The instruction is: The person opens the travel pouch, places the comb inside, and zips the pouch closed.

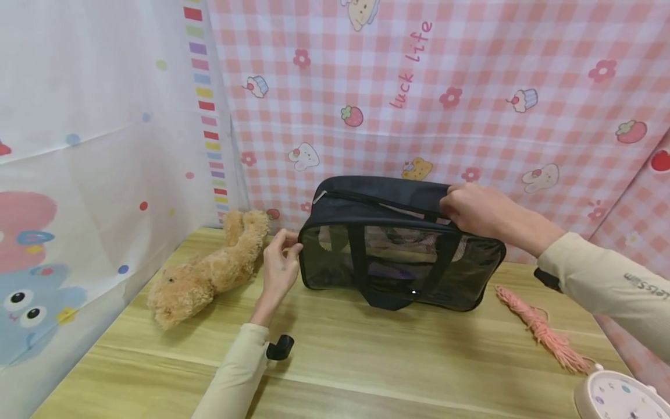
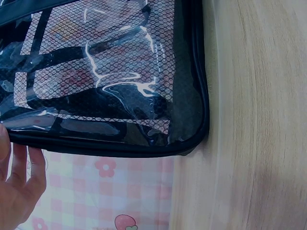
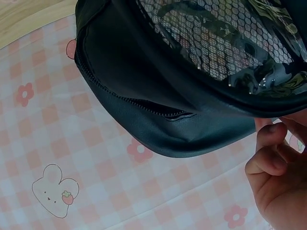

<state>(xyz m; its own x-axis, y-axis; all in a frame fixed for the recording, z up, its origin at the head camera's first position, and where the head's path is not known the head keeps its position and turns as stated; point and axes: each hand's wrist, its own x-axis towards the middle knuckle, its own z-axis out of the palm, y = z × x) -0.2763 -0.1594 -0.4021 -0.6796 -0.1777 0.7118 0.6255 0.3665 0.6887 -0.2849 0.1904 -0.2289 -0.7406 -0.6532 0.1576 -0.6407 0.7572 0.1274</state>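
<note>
A black bag (image 1: 335,256) with clear front panels, dark straps and mesh inside stands on the table. Along its top runs a zipper (image 3: 129,98), with a gap showing in its middle stretch in the head view. My left hand (image 1: 281,262) pinches the bag's left side edge between thumb and fingers; in the left wrist view the fingers (image 2: 34,175) go behind the black piping. At the top right of the bag, my right hand (image 1: 473,206) has curled fingers gripping the top edge by the zipper. What exactly lies under those fingertips is hidden.
A tan plush toy (image 1: 225,273) lies to the left of the bag. Right of it are a bundle of pink cord (image 1: 541,329) and a round white clock (image 1: 623,396) at the near corner. A pink checked cloth (image 1: 460,70) hangs close behind the wooden table (image 1: 366,361).
</note>
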